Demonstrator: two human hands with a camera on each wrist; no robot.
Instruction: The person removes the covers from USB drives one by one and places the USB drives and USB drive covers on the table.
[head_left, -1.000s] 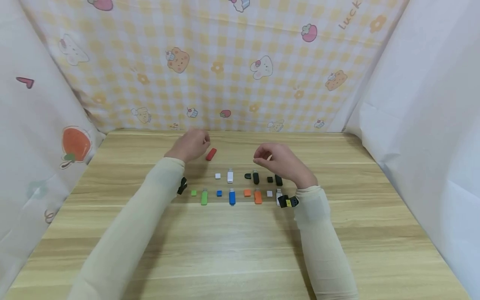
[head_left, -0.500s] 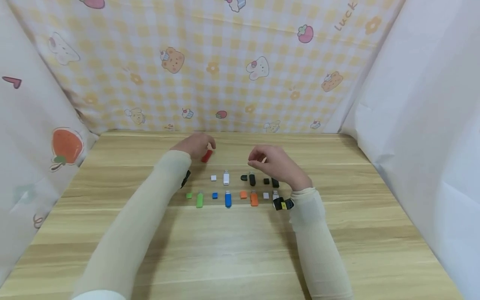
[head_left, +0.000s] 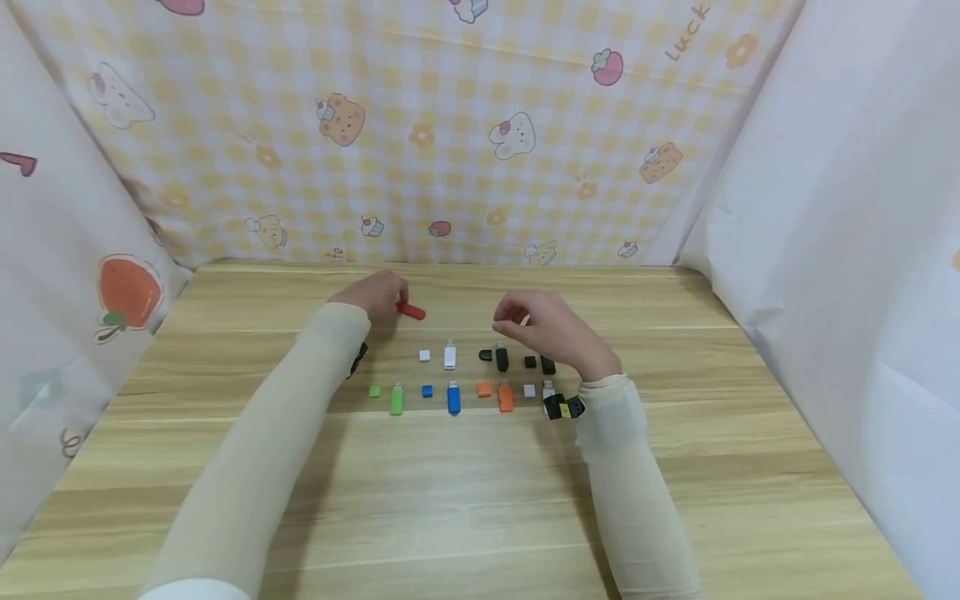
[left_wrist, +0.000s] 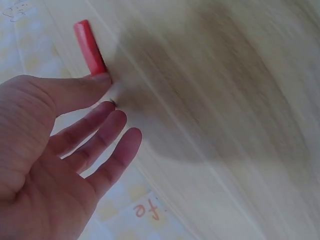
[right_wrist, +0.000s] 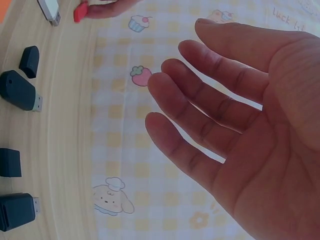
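Observation:
At the back of the table my left hand (head_left: 375, 293) pinches one end of a red USB stick (head_left: 411, 311) with thumb and fingers. The left wrist view shows the red stick (left_wrist: 90, 47) running out past the thumb tip; the fingers' grip behind the thumb is partly hidden. My right hand (head_left: 543, 325) hovers over the back row of USB sticks with fingers loosely bent. Nothing is between them in the right wrist view (right_wrist: 215, 110). Below it lie a black USB stick (head_left: 502, 358) and its black cap (head_left: 486, 355).
Uncapped USB sticks with caps at their left lie in two rows: white (head_left: 450, 356), green (head_left: 397, 400), blue (head_left: 453, 398), orange (head_left: 506, 397), and others. My right wrist strap (head_left: 564, 407) partly covers a white one (head_left: 548, 392). A checked curtain (head_left: 420, 133) hangs behind the table.
My left hand has come down onto the red stick and taken hold of it. The stick has turned to slant the other way. My right hand stays nearly still.

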